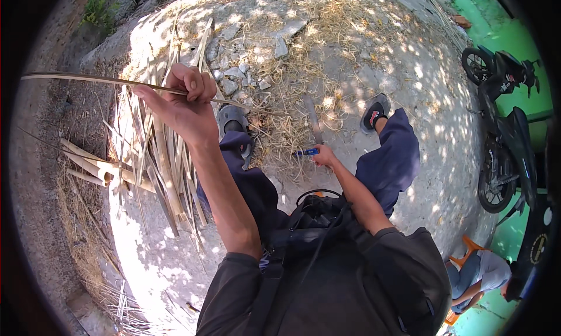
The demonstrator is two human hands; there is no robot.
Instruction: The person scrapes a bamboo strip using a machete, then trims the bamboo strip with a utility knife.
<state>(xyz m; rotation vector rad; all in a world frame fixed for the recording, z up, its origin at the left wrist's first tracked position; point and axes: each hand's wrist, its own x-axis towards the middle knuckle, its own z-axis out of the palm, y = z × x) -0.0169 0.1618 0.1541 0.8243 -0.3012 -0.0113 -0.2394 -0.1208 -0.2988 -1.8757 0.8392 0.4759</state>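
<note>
My left hand [190,105] is raised at the upper left, its fingers curled over a thin bamboo strip [76,76] and the thumb stretched along it. The strip runs from the far left edge through my hand, and its other end reaches the middle above the ground. Between my legs, my right hand [323,155] is closed around the lower end of a knife [314,123] with a long grey blade pointing away from me. A small blue piece [305,152] sticks out to the left of that hand; whether it belongs to the knife I cannot tell.
Split bamboo pieces [166,160] lie heaped left of my legs, beside cut bamboo poles [87,160]. Pale shavings [286,143] and broken stones [234,73] cover the ground ahead. Motorcycles [497,155] and a seated person [476,274] are at right.
</note>
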